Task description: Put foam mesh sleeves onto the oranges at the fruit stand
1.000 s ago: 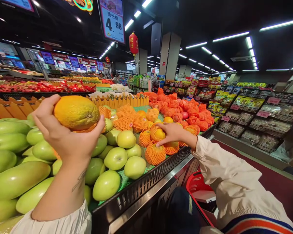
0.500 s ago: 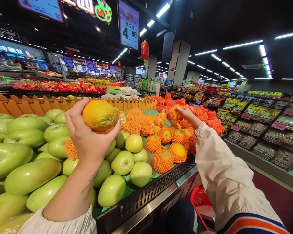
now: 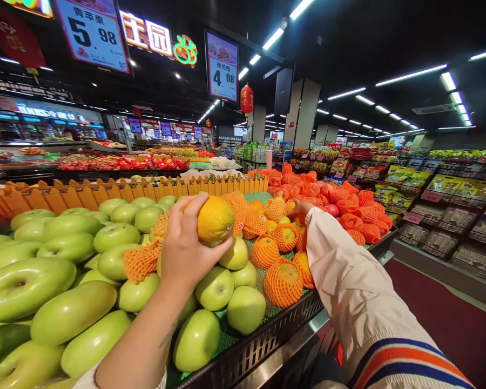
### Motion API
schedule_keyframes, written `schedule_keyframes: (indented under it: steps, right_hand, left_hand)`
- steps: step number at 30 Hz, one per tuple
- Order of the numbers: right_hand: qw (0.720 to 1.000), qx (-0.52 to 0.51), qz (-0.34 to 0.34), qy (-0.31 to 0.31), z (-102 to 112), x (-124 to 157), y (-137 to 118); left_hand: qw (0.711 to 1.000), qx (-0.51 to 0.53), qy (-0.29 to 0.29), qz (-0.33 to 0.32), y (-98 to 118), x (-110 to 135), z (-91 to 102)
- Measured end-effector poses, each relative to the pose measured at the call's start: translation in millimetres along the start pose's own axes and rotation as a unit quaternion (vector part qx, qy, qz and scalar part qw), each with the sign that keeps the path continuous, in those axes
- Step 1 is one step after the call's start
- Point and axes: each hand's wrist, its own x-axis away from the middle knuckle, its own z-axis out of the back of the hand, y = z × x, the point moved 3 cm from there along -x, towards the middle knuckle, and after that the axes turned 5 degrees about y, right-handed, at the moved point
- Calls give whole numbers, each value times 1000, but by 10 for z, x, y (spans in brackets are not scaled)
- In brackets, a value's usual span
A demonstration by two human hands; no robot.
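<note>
My left hand (image 3: pixel 184 251) grips a bare yellow-orange orange (image 3: pixel 214 220) and holds it up over the green apples (image 3: pixel 117 237). An empty orange foam net (image 3: pixel 141 260) lies on the apples just left of that hand. My right hand (image 3: pixel 298 208), in a cream sleeve, reaches far into the pile of oranges wrapped in orange foam nets (image 3: pixel 283 283). Only part of that hand shows, resting among the netted fruit, and its fingers are hidden.
The fruit lies in a black slatted crate (image 3: pixel 263 340) with a steel edge. A low yellow picket fence (image 3: pixel 105 192) backs the display. Red-netted fruit (image 3: pixel 340 197) lies farther right. Price signs (image 3: pixel 93 32) hang overhead. Shelves of packaged goods (image 3: pixel 441 205) line the red-floored aisle on the right.
The view has swung left and down a little. My left hand has carried the orange rightward and lower. My right hand has reached farther back into the netted oranges.
</note>
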Motion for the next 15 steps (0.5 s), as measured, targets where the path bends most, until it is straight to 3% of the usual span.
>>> schedule_keyframes:
  steps: [3,8,12,15]
  right_hand:
    - [997,7,-70,-9,101,-7,-3]
    - [988,-72,-70,114,624,-221,-484]
    - [957,-228,70,165,1011,-291,-1251]
    - [910,-351,165,145,1003,-139,-1811]
  left_hand:
    - [999,-16,-45,22,-18,7,-55]
    - [987,-16,-112,111,-83,33,-125]
    - [975,11,-95,201,-172,32,-138]
    - [955,65,-58,285,-267,25,-135]
